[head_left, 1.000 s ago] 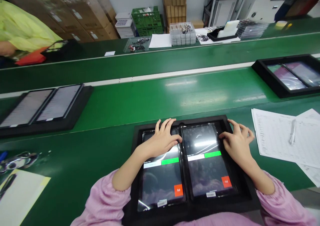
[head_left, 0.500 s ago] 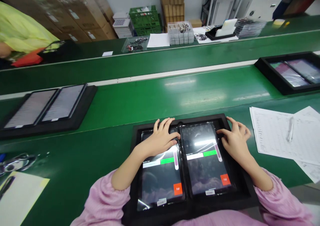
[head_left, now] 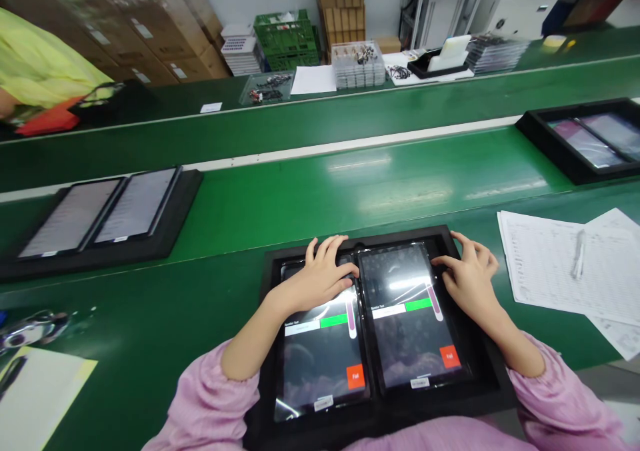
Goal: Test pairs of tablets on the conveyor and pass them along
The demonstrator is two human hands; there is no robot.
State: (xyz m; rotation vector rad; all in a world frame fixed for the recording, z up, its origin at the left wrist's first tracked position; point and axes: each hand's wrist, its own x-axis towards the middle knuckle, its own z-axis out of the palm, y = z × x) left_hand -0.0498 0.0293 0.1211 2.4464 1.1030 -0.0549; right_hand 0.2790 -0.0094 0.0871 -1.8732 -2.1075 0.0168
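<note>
Two tablets lie side by side in a black foam tray [head_left: 395, 411]. Each lit screen shows a green bar, a purple slider and a red "Fail" square. My left hand [head_left: 323, 274] is open across the upper part of the left tablet [head_left: 320, 358], its thumb and index finger by that tablet's right edge. My right hand [head_left: 470, 274] has its fingers apart at the upper right of the tray. One of its fingertips is at the right edge of the right tablet [head_left: 415, 344], and others are over the tray's rim.
On the green belt [head_left: 300, 198] are another tray of tablets [head_left: 185, 218] at left and one [head_left: 540, 138] at right. Papers [head_left: 540, 264] with a pen [head_left: 579, 254] lie right; a notepad [head_left: 45, 391] lies left. Across the belt, a person in a yellow sleeve [head_left: 45, 58] is partly visible.
Both trays on the belt have shifted slightly to the right. My hands keep the same places on the tablets, and the screens look unchanged.
</note>
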